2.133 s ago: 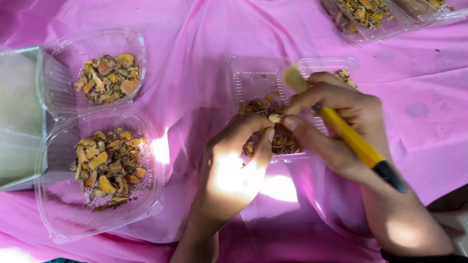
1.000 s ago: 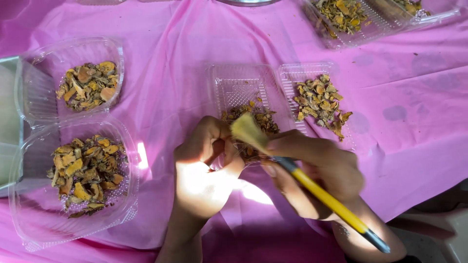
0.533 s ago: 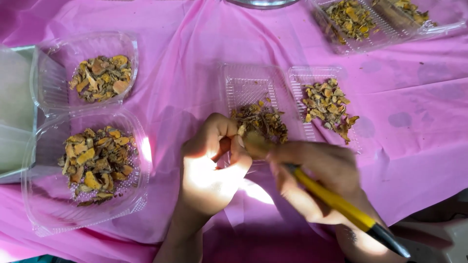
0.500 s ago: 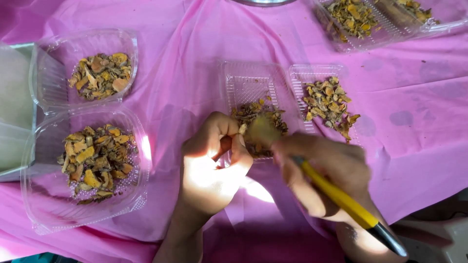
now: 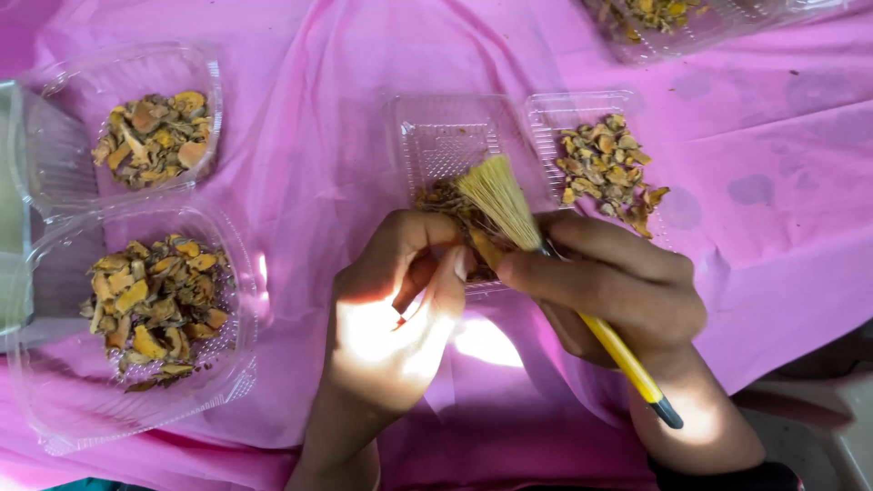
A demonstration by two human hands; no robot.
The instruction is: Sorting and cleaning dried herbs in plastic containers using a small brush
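Observation:
My right hand grips a paintbrush with a yellow handle, black tip and pale bristles that fan up over a clear two-compartment tray. My left hand is curled beside the bristles, fingertips pinched on a small dried piece that is mostly hidden. The tray's left compartment holds a small pile of brown dried chips. More orange-brown chips lie in its right compartment.
Two clear clamshell containers with orange dried slices sit at the left on the pink tablecloth. Another clear tray of chips is at the top right edge. A grey box shows at the far left.
The brush swept down against the piece in my left hand and has now tilted back up, bristles raised over the tray. The view shifted slightly right and down.

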